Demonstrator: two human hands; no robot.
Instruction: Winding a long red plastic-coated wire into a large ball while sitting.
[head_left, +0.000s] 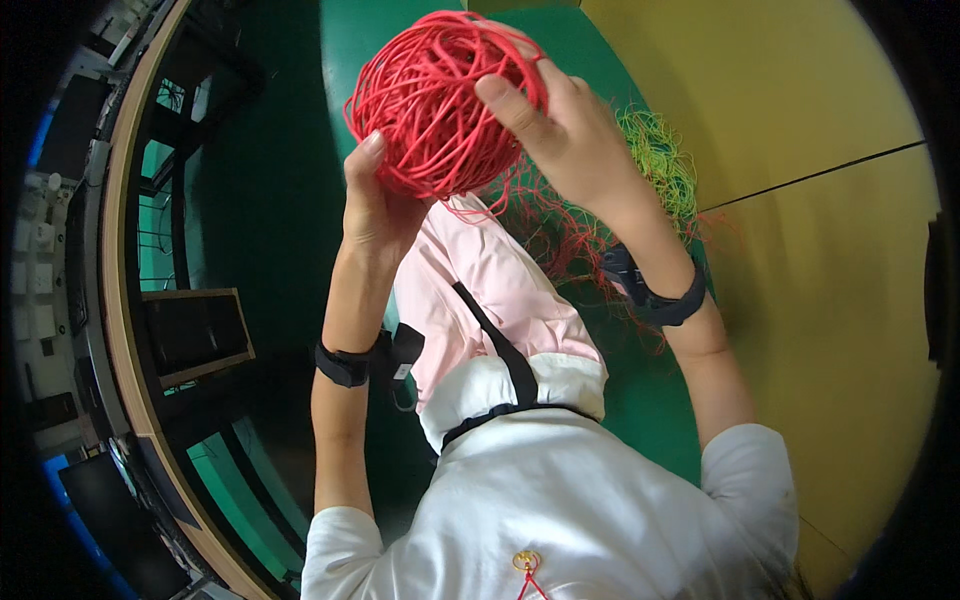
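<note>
A large ball of red cord (442, 112) is held up at the top of the head view, between both hands. My left hand (382, 187) supports it from its lower left side, thumb on the strands. On the right side, my right hand (570, 127) grips the ball, its thumb across the front and its fingers partly hidden behind. Below and behind the ball, a loose tangle of red strands (562, 240) lies on the green floor. A yellow-green tangle of strands (660, 165) lies beyond my right wrist. Both wrists wear black straps.
To the left runs a long wood-edged workbench (120, 262) carrying dark screens and other equipment. A dark wood-framed panel (199, 334) is beneath it. On the right stands a yellowish panelled surface (810, 247) beside the green floor (652, 397).
</note>
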